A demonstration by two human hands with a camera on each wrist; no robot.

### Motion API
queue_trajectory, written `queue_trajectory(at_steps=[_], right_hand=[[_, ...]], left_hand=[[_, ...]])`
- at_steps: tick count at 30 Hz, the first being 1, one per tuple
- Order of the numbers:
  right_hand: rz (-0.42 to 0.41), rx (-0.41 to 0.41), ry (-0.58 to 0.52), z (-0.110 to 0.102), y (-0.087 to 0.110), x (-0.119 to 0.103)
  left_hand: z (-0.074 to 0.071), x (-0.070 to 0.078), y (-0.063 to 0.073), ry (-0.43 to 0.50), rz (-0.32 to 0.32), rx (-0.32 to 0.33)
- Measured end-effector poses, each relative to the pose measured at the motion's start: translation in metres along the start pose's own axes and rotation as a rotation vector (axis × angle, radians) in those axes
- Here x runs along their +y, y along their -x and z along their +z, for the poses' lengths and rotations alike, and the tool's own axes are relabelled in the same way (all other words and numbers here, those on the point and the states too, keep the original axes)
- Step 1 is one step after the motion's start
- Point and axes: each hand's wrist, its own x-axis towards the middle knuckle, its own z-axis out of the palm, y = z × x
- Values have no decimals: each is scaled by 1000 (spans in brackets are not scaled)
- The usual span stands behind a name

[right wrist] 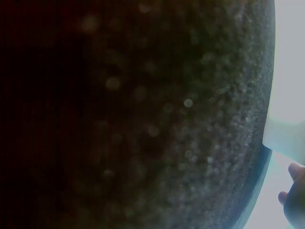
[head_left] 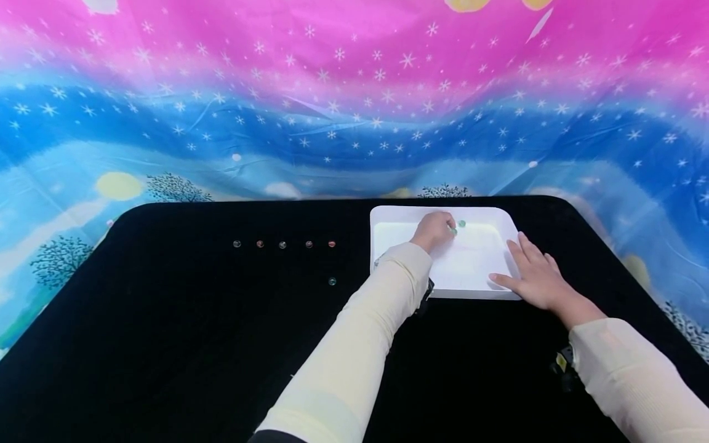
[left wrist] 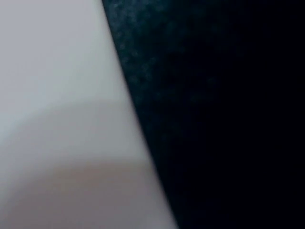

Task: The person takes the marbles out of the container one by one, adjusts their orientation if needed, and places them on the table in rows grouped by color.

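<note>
In the head view a white tray [head_left: 471, 267] lies on the black table. My left hand [head_left: 434, 231] reaches over its far half, fingertips curled together at a small green marble [head_left: 453, 232]. Another green marble [head_left: 462, 223] sits just beyond those fingertips, in the tray. My right hand [head_left: 537, 274] rests on the tray's right side with fingers spread and thumb over the near corner. In the right wrist view the tray's wall [right wrist: 288, 71] and fingers [right wrist: 296, 200] show at the right edge. The left wrist view is blurred, with pale and black areas.
Left of the tray, several small marbles [head_left: 282, 245] form a spaced row on the black table [head_left: 166, 320]. One greenish marble [head_left: 332, 281] lies nearer, below the row's right end. A colourful snowflake-print cloth [head_left: 332, 92] hangs behind the table.
</note>
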Motion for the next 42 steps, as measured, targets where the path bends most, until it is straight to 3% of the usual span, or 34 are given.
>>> queue_trajectory(at_steps=[16,25,42], right_hand=[[6,0,9,0,2,1],[6,-7,-4,0,3,0],[0,11,12,0,2,-2]], left_hand=[[-2,3,8,-9,38,2],[0,2,6,-20,56,1],[-5,1,7,8,54,-6]])
